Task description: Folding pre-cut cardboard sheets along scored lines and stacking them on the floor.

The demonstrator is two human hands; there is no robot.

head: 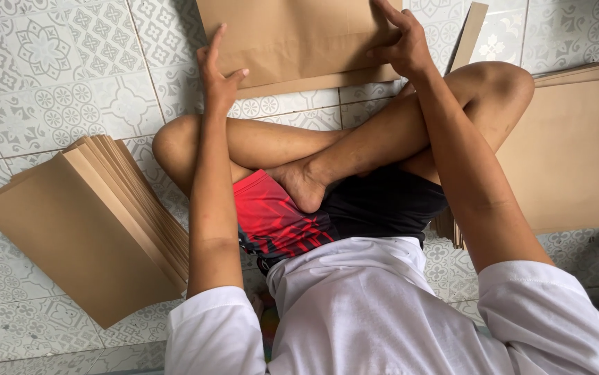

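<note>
I sit cross-legged on a patterned tile floor. A brown paper sheet [292, 35] lies flat in front of my knees. My left hand [217, 73] rests on its left edge with fingers spread. At the sheet's right edge, my right hand [400, 42] presses down with its fingertips. A folded strip of the sheet [313, 82] shows along its near edge. Neither hand lifts the sheet.
A fanned stack of brown paper pieces [84, 229] lies on the floor at my left. A large flat cardboard sheet [570, 153] lies at my right, with more brown pieces under my right knee. A narrow brown strip [467, 35] leans near the top right.
</note>
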